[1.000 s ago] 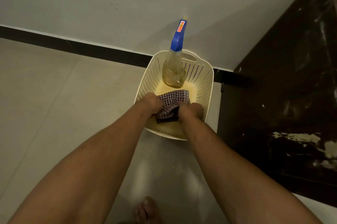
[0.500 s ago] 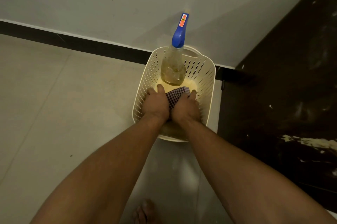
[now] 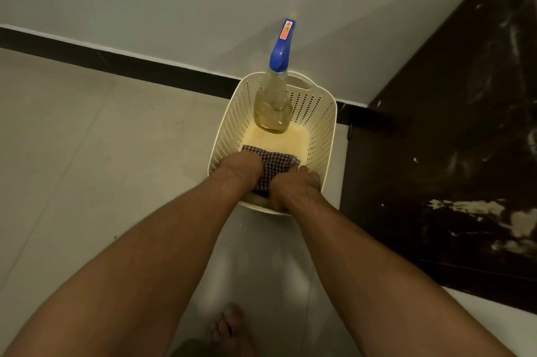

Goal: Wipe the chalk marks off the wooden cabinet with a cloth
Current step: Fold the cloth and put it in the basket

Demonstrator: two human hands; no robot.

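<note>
Spread wider than half a second ago: left hand (image 3: pixel 239 169) now off toward basket's left wall, more checked cloth (image 3: pixel 274 166) bared between. Fingers of both hands curled down onto one cloth, gripping it against near end of one cream perforated basket (image 3: pixel 327 130); right hand (image 3: pixel 295 189) at near-right rim. One spray bottle (image 3: pixel 274 106), blue trigger head, upright at far end. Two forearms, one bare foot (image 3: pixel 228 330) below. Pale tiled floor (image 3: pixel 87 153), dark skirting, grey wall; dark wooden cabinet (image 3: pixel 436 167) at right, smeared with white chalk marks (image 3: pixel 470 211).

Tiled floor (image 3: pixel 87 153) under basket (image 3: pixel 325 135), foot (image 3: pixel 229 327)
</note>
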